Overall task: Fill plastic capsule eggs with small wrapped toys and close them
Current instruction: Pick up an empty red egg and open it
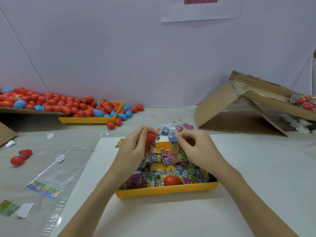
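Above the yellow tray point(166, 189), left hand point(135, 147) grips a red capsule half point(150, 137); right hand point(191, 144), at 3 o'clock, pinches a blue wrapped toy point(172, 138). Likely light, slippery: pinch packet's edge, cup rigid shell

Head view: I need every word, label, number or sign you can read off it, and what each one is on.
None can be read.
Wrapped toys in the near yellow tray: printed marks, too blurred.
Blue packet pinched in the right hand: print too small.
Paper sheet on the wall: red patch, no legible text.
White slips on the table: barcode-like marks, unreadable.
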Tool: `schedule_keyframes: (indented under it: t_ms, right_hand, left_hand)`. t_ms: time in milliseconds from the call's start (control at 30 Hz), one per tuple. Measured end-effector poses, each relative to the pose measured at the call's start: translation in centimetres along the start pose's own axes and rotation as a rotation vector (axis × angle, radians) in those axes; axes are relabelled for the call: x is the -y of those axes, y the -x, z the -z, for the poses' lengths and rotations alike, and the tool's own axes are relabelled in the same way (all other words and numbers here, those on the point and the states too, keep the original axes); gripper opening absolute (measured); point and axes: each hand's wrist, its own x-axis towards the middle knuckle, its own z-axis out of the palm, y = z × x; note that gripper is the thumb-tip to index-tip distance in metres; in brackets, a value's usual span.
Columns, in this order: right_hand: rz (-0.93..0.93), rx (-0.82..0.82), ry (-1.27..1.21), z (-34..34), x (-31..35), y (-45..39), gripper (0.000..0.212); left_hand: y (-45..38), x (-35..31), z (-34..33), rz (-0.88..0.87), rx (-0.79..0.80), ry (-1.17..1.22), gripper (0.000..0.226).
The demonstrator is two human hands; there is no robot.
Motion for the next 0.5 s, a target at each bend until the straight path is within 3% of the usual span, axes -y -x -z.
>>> schedule_keyframes:
  t_ms: [133,300,500]
  right_hand:
    - [0.029,0.055,0.001,-0.25,0.10,0.01,0.034]
    - [0.053,0.121,0.022,-0.65,0.52,0.25,0.025]
    - [0.042,0.149,-0.011,-0.90,0.76,0.49,0.041]
  left_hand:
    - [0.24,-0.41,-0.18,0.093,-0.045,-0.004,0.037]
    - [0.74,-0.49,-0.47,-0.076,0.028,-0.293,0.031]
    - [0.54,-0.45,-0.25,-0.034,-0.024,-0.174,0.006]
